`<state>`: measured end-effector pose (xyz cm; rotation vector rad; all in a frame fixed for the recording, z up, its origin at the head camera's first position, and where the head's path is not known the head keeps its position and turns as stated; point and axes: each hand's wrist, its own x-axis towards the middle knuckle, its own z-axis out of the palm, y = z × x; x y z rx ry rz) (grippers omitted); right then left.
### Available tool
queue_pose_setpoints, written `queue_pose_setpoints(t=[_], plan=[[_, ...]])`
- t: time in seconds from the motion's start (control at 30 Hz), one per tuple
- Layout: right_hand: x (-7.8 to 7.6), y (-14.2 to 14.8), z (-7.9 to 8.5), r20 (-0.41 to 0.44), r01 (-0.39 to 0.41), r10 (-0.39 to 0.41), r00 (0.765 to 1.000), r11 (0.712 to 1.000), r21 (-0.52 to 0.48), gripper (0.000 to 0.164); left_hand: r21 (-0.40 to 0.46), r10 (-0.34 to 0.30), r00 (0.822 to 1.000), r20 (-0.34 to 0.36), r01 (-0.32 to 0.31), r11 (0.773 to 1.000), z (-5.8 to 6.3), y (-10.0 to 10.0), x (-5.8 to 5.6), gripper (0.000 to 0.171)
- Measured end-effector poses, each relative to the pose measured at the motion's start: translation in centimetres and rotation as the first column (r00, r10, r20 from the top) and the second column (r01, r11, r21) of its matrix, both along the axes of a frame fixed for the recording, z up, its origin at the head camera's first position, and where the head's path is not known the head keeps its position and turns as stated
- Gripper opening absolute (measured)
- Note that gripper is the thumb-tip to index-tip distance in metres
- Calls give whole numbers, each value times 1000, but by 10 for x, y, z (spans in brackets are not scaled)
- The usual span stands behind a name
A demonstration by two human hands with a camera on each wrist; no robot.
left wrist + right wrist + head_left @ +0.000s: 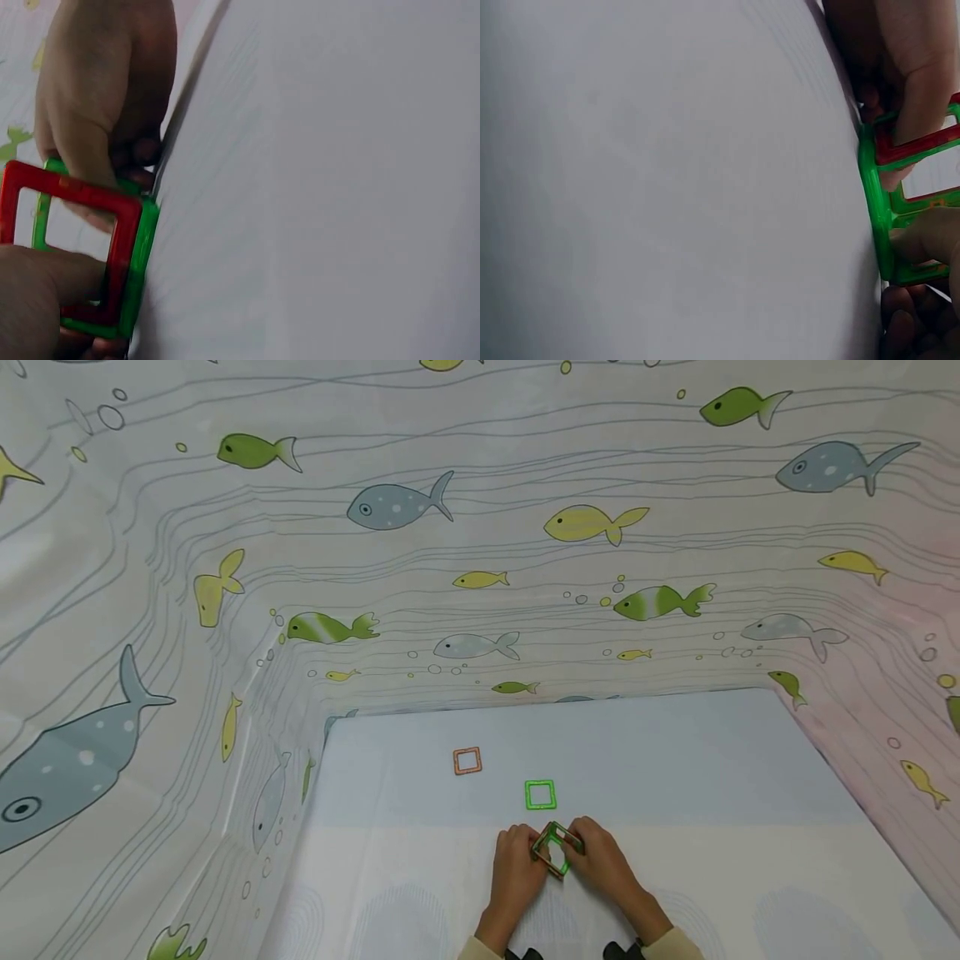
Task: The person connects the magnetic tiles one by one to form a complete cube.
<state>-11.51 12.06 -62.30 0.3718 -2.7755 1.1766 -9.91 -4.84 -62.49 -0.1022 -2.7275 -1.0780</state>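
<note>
An open, box-like shape [129, 247] of hollow square frames, red and green, is held by both hands just above the near part of the surface [720, 752] or resting on it; which of the two cannot be told for certain. Its left side is gripped by the left hand [519, 864] and its right side by the right hand [604, 862], the two being brought close together with the shape between them. The frames are made of what looks like glossy, translucent plastic, with straight bars and slightly rounded corners, and are set at angles to one another around an open middle. Several bars are covered by the thumbs and fingers, so the number of frames cannot be counted. Beyond the hands, a loose green square [528, 795] is laid flat, and farther off to the left an orange square [457, 763], also hollow, is seen well apart from the hands. The pale, smooth surface is marked with faint lined ovals and is enclosed by a creased white sheet [510, 460] printed with wavy lines, bubbles and green, yellow and grey-blue fish. Beige sleeves [675, 945] are worn at the wrists.
</note>
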Motion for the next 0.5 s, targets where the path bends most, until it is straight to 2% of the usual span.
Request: queue_pose_setpoints(t=[0.1,0.2,0.37,0.43,0.5], plan=[[0,-1,1,31,4,-4,1000,1000,0,25,22,-51,997,52,50,999,-3,-7,3,21],[1,-2,1,46,8,-8,999,1000,-1,25,46,-150,985,87,147,988,-4,-19,6,31],[1,-2,0,32,1,0,999,1000,-2,25,49,-331,943,37,329,943,0,-40,8,41],[1,-1,-1,9,1,-1,1000,1000,6,26,47,-374,927,21,373,927,2,-44,6,40],[1,-1,-1,2,6,-6,1000,1000,9,26,50,-394,919,14,393,918,3,-45,4,38]])
